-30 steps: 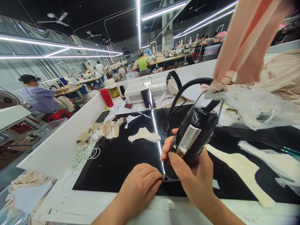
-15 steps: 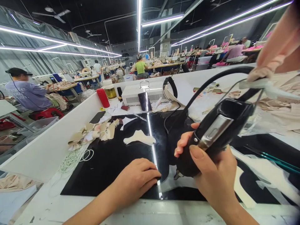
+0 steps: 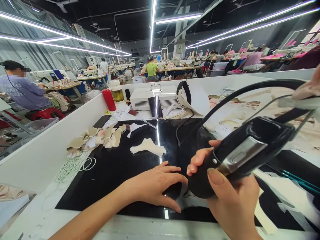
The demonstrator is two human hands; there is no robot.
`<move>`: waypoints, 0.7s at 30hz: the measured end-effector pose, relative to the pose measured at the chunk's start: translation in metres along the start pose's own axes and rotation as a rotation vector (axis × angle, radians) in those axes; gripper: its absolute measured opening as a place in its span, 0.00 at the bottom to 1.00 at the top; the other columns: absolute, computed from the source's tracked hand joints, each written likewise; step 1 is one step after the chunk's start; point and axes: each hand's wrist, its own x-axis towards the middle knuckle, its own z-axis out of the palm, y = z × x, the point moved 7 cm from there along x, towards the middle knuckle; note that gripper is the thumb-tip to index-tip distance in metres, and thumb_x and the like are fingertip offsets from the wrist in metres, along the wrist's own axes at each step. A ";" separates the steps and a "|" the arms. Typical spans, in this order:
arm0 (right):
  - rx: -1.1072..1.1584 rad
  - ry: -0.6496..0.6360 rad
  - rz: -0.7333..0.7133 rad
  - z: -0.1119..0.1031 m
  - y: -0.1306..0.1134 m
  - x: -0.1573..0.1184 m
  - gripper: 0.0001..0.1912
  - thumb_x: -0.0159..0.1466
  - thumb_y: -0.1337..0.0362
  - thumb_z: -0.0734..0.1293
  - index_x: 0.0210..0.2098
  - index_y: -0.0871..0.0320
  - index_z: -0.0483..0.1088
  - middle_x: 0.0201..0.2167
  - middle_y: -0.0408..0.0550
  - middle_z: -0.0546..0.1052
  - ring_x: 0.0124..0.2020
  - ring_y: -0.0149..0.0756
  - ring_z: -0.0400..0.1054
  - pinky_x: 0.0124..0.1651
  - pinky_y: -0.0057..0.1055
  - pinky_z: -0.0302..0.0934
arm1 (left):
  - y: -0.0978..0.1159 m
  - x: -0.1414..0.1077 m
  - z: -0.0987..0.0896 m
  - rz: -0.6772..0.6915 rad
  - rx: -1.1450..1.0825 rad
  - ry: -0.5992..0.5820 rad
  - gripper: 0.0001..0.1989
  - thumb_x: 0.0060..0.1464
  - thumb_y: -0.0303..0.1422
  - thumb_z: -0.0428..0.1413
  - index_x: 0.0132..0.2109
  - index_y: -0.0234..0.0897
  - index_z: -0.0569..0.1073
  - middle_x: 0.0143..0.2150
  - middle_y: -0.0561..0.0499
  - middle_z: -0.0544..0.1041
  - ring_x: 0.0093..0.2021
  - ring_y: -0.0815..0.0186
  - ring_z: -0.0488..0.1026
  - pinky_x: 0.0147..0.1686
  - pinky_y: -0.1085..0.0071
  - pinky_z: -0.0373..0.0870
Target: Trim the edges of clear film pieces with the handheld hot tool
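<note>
My right hand grips black corded electric scissors with a silver plate on the side. Their small metal tip points down at the black mat, over a sheer strip of fabric mostly hidden beneath the tool. My left hand lies palm down just left of the tip, fingers spread, holding nothing. A cream fabric piece rests on the mat beyond it. Right of my right hand are more cream pieces with sheer edges.
Another person's blurred hand is at the right edge by the cord. Fabric scraps and pale green cord loops lie left. A white metal box, phone and red cylinder stand at the back.
My left hand has moved up and right, and its fingers have spread. The electric scissors have shifted slightly right in view. The other person's hand has shifted toward the right edge.
</note>
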 end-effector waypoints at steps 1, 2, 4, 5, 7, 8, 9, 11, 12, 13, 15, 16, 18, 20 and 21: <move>0.003 -0.011 0.002 0.002 0.001 -0.001 0.23 0.66 0.55 0.80 0.57 0.44 0.73 0.37 0.42 0.79 0.32 0.37 0.76 0.37 0.35 0.78 | 0.000 0.001 0.000 -0.001 -0.007 0.008 0.33 0.62 0.37 0.72 0.68 0.41 0.69 0.69 0.39 0.76 0.76 0.48 0.66 0.75 0.34 0.55; 0.006 -0.023 0.003 0.004 0.001 -0.002 0.23 0.66 0.55 0.79 0.58 0.44 0.73 0.37 0.42 0.79 0.32 0.37 0.76 0.37 0.35 0.78 | 0.001 0.001 0.000 -0.001 -0.013 0.016 0.34 0.61 0.38 0.72 0.68 0.42 0.69 0.69 0.39 0.76 0.75 0.47 0.66 0.75 0.33 0.55; 0.002 -0.046 0.009 0.007 0.001 -0.005 0.23 0.67 0.55 0.79 0.57 0.44 0.72 0.37 0.43 0.79 0.33 0.37 0.75 0.39 0.36 0.78 | 0.002 0.002 0.001 -0.002 -0.027 0.025 0.35 0.60 0.39 0.72 0.69 0.42 0.68 0.70 0.40 0.75 0.75 0.46 0.66 0.75 0.32 0.54; -0.002 -0.054 0.006 0.008 -0.001 -0.006 0.22 0.67 0.54 0.79 0.57 0.44 0.73 0.37 0.43 0.79 0.33 0.37 0.75 0.39 0.36 0.78 | 0.002 0.002 0.001 -0.009 -0.034 0.026 0.36 0.61 0.40 0.72 0.70 0.42 0.68 0.71 0.40 0.74 0.76 0.46 0.66 0.76 0.32 0.52; -0.015 -0.044 0.005 0.005 -0.005 -0.008 0.21 0.67 0.54 0.79 0.56 0.44 0.73 0.36 0.42 0.78 0.33 0.37 0.74 0.39 0.37 0.78 | 0.001 0.003 0.001 -0.030 -0.073 0.007 0.38 0.60 0.43 0.72 0.71 0.43 0.68 0.72 0.40 0.73 0.77 0.47 0.63 0.77 0.33 0.47; -0.022 -0.034 0.004 0.002 -0.007 -0.008 0.21 0.67 0.53 0.79 0.56 0.45 0.73 0.35 0.42 0.78 0.32 0.37 0.73 0.39 0.37 0.78 | 0.000 0.003 0.002 -0.042 -0.103 -0.009 0.39 0.59 0.44 0.73 0.71 0.43 0.68 0.72 0.41 0.74 0.78 0.47 0.61 0.78 0.34 0.44; -0.029 -0.026 0.005 -0.001 -0.010 -0.009 0.20 0.67 0.54 0.79 0.55 0.45 0.74 0.34 0.42 0.77 0.32 0.38 0.73 0.38 0.38 0.78 | -0.001 0.003 0.003 -0.055 -0.135 -0.025 0.40 0.58 0.46 0.73 0.72 0.43 0.68 0.72 0.41 0.74 0.79 0.47 0.60 0.78 0.34 0.41; -0.048 -0.026 0.001 -0.008 -0.015 -0.008 0.20 0.66 0.54 0.79 0.54 0.46 0.74 0.33 0.42 0.77 0.32 0.38 0.73 0.38 0.39 0.78 | -0.002 0.004 0.004 -0.079 -0.185 -0.048 0.42 0.57 0.47 0.74 0.72 0.43 0.68 0.71 0.42 0.75 0.79 0.46 0.59 0.79 0.35 0.36; -0.057 -0.030 -0.004 -0.011 -0.016 -0.007 0.20 0.66 0.54 0.79 0.54 0.46 0.74 0.33 0.43 0.77 0.32 0.39 0.73 0.38 0.39 0.78 | -0.002 0.004 0.004 -0.090 -0.196 -0.054 0.42 0.56 0.48 0.74 0.72 0.43 0.68 0.71 0.42 0.76 0.79 0.46 0.59 0.79 0.36 0.35; -0.063 -0.036 -0.012 -0.013 -0.018 -0.006 0.20 0.66 0.54 0.79 0.55 0.46 0.74 0.33 0.43 0.77 0.32 0.39 0.73 0.37 0.39 0.78 | -0.003 0.004 0.004 -0.101 -0.201 -0.055 0.42 0.57 0.48 0.74 0.72 0.44 0.68 0.71 0.42 0.76 0.79 0.46 0.59 0.79 0.36 0.35; -0.072 -0.037 -0.016 -0.016 -0.019 -0.005 0.20 0.67 0.54 0.78 0.55 0.45 0.74 0.33 0.43 0.77 0.32 0.40 0.74 0.36 0.40 0.78 | -0.002 0.003 0.004 -0.108 -0.214 -0.051 0.42 0.57 0.48 0.74 0.73 0.46 0.68 0.71 0.43 0.75 0.79 0.46 0.58 0.79 0.36 0.34; -0.076 -0.037 -0.017 -0.017 -0.019 -0.004 0.20 0.67 0.53 0.78 0.55 0.45 0.74 0.33 0.42 0.77 0.32 0.40 0.74 0.35 0.40 0.79 | -0.002 0.002 0.004 -0.105 -0.222 -0.045 0.42 0.58 0.48 0.73 0.73 0.47 0.67 0.72 0.45 0.75 0.80 0.46 0.57 0.79 0.36 0.33; -0.086 -0.036 -0.017 -0.017 -0.019 -0.003 0.20 0.66 0.53 0.79 0.55 0.45 0.74 0.33 0.42 0.77 0.32 0.40 0.73 0.35 0.40 0.79 | 0.000 0.000 0.002 -0.094 -0.238 -0.027 0.41 0.59 0.46 0.73 0.73 0.48 0.66 0.73 0.48 0.73 0.81 0.46 0.55 0.79 0.36 0.33; -0.094 -0.036 -0.020 -0.016 -0.019 -0.003 0.20 0.66 0.52 0.79 0.54 0.45 0.74 0.33 0.42 0.77 0.32 0.40 0.73 0.36 0.41 0.79 | 0.001 -0.002 0.000 -0.086 -0.247 -0.018 0.40 0.60 0.44 0.72 0.73 0.50 0.66 0.74 0.51 0.71 0.81 0.47 0.53 0.79 0.35 0.33; -0.094 -0.034 -0.023 -0.016 -0.019 -0.003 0.20 0.66 0.52 0.79 0.54 0.45 0.74 0.33 0.42 0.77 0.32 0.40 0.73 0.36 0.41 0.79 | 0.002 -0.003 0.000 -0.088 -0.245 -0.020 0.39 0.61 0.44 0.72 0.73 0.51 0.66 0.74 0.51 0.71 0.81 0.47 0.54 0.79 0.35 0.33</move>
